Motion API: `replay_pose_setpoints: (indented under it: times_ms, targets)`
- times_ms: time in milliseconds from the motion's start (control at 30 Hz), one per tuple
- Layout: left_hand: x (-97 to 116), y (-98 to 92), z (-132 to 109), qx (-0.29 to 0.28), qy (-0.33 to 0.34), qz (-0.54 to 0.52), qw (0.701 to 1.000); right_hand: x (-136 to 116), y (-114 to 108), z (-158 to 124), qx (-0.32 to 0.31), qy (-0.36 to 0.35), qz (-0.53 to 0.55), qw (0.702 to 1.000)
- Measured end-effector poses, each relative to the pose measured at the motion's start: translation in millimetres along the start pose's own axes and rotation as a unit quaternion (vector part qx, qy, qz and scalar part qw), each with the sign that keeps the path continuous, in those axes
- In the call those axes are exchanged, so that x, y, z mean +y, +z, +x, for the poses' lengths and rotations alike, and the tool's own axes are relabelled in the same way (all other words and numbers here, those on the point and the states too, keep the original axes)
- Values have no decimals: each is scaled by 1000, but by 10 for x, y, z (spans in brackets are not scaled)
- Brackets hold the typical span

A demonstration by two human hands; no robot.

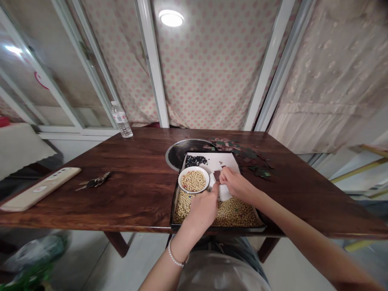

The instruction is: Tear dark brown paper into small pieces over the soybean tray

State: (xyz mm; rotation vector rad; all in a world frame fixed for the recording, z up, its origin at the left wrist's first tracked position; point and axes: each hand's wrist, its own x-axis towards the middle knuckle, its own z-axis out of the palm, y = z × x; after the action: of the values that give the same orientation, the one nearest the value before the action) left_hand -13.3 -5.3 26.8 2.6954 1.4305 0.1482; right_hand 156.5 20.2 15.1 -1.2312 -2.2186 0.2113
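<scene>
A black tray [175, 194] lined with white paper sits at the table's near edge. Pale soybeans [239, 212] fill its near half, and a small pile of black beans [195, 161] lies at its far left. A white bowl [194, 180] of pale beans stands inside the tray. My left hand [203, 207], with a bead bracelet at the wrist, is closed over the beans beside the bowl, fingertips pinched. My right hand [236, 184] is closed just right of it on the white paper, near a small dark piece [216, 175]. What the fingers hold is too small to make out.
Behind the tray, a round metal plate [176, 151] is set in the dark wooden table [133, 182]. Dark paper scraps [251, 159] litter the far right. A water bottle [121, 120] stands far left; keys [95, 182] and a remote control [39, 188] lie left.
</scene>
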Motion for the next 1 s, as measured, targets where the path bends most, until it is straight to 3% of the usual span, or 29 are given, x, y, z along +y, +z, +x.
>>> replay_pose_setpoints:
  times_ms: [367,533,733,833,1000]
  targets:
    - [2,-4,-2,6,5,7,1000,72,1,17,22,21,7,1000]
    - [5,23,-1,2,-3,15,1000,160,-13,64,74,45,-30,996]
    - [11,35,1,-3,-4,24,1000,121,45,33,49,12,2,999]
    - [8,19,-3,-10,-5,14,1000,179,44,38,102,42,0,994]
    - [-8,25,-39,-7,2,-9,1000,93,-31,132,218,37,142,965]
